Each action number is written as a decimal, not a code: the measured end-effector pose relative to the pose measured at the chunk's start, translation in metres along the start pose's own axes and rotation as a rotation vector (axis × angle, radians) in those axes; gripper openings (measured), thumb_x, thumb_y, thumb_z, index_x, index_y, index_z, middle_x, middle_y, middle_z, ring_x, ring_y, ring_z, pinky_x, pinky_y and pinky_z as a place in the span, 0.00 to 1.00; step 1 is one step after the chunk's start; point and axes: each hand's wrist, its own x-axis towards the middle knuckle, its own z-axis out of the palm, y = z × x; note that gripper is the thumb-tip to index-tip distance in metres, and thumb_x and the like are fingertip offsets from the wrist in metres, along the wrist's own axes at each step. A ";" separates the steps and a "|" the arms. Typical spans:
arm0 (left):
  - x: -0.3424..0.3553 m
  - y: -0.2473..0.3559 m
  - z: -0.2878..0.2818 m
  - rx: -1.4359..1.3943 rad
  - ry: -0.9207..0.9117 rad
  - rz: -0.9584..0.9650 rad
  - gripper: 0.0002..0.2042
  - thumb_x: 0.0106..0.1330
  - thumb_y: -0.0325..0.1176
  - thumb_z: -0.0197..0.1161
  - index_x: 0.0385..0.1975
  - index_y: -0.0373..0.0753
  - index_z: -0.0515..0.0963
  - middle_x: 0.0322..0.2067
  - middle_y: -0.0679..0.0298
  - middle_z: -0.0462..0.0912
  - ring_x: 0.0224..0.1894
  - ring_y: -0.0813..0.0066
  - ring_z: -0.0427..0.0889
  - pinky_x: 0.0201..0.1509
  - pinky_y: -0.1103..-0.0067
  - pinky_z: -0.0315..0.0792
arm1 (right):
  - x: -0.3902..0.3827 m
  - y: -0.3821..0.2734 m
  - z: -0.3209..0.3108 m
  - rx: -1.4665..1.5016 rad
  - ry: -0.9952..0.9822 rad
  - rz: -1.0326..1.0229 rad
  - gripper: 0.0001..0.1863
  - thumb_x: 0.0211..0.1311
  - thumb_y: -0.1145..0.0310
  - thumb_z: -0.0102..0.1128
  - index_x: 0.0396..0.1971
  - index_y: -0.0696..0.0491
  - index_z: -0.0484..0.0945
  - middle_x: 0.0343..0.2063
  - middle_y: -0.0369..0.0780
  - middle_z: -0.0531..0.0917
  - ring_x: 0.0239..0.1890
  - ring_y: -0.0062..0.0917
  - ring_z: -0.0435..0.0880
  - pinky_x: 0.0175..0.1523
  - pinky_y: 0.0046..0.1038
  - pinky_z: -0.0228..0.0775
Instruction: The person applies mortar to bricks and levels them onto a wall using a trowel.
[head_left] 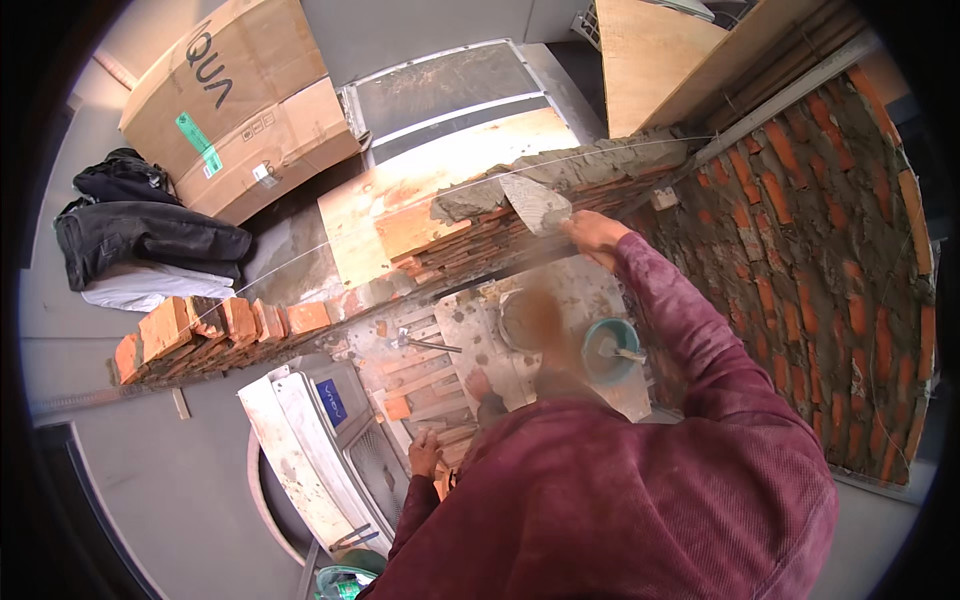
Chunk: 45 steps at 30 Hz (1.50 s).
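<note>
My right hand (pixel 595 237) is shut on the handle of a trowel (pixel 537 205) whose blade carries grey mortar. The blade lies on the fresh mortar bed (pixel 600 160) along the top of a low red brick wall (pixel 470 240). My left hand (pixel 425 455) hangs low at my side in a maroon sleeve, next to wooden planks (pixel 420 375). Something orange (pixel 443 487) shows just below it. Whether the fingers hold anything is unclear.
A taut string line (pixel 300 257) runs along the wall. Loose bricks (pixel 200 330) are stacked at the left. Below lie a round mortar pan (pixel 525 320) and a teal bucket (pixel 610 350). A tall brick wall (pixel 830 250) stands right. A cardboard box (pixel 240 100) and dark clothes (pixel 150 230) lie far left.
</note>
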 end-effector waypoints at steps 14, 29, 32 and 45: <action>-0.012 -0.032 -0.061 -0.014 0.059 -0.086 0.15 0.70 0.38 0.56 0.51 0.36 0.74 0.35 0.66 0.81 0.33 0.78 0.80 0.31 0.82 0.73 | 0.005 -0.048 0.016 0.719 -0.086 0.517 0.19 0.73 0.55 0.36 0.31 0.53 0.68 0.15 0.35 0.71 0.12 0.22 0.70 0.14 0.26 0.68; -0.031 -0.012 -0.048 -0.035 -0.012 -0.114 0.19 0.71 0.41 0.54 0.56 0.36 0.72 0.43 0.65 0.79 0.39 0.78 0.80 0.41 0.80 0.74 | 0.028 -0.045 0.187 0.894 0.432 0.095 0.18 0.72 0.50 0.35 0.34 0.49 0.65 0.17 0.36 0.70 0.10 0.25 0.68 0.14 0.30 0.66; -0.052 -0.002 -0.042 -0.014 -0.034 -0.148 0.21 0.72 0.43 0.54 0.57 0.36 0.71 0.45 0.64 0.79 0.41 0.77 0.80 0.42 0.80 0.75 | 0.061 -0.051 0.228 1.609 0.448 0.327 0.21 0.71 0.44 0.33 0.33 0.47 0.64 0.16 0.35 0.69 0.10 0.25 0.67 0.14 0.29 0.63; -0.042 -0.005 0.037 0.483 -0.417 -0.242 0.29 0.68 0.54 0.54 0.59 0.38 0.70 0.52 0.54 0.76 0.54 0.64 0.76 0.56 0.73 0.70 | 0.092 -0.049 0.352 1.110 0.480 0.198 0.24 0.72 0.51 0.33 0.30 0.57 0.67 0.18 0.47 0.70 0.19 0.37 0.75 0.27 0.36 0.67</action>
